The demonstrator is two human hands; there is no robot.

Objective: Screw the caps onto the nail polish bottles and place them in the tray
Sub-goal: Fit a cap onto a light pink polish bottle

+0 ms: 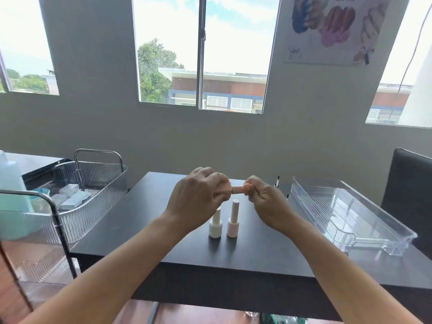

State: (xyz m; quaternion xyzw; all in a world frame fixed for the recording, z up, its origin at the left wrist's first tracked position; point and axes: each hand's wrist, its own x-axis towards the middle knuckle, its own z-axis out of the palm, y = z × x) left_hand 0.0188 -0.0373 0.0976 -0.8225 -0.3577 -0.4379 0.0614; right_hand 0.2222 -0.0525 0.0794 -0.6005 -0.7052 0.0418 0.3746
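Observation:
My left hand [198, 195] grips the body of a peach nail polish bottle [228, 188], held sideways above the dark table [163, 242]. My right hand [264, 197] is closed around that bottle's peach cap [240, 189], which meets the bottle's neck. Below my hands two capped bottles stand upright side by side: a white bottle [215, 224] on the left and a pale pink bottle [233, 219] on the right. The clear plastic tray [350, 211] lies at the right of the table with nothing in it. A loose brush [277, 181] sticks up behind my right hand.
A trolley with clear ribbed baskets [93, 183] and metal handles stands at the left, holding small packets. A black chair back [409, 183] rises behind the tray. The wall with windows is straight ahead.

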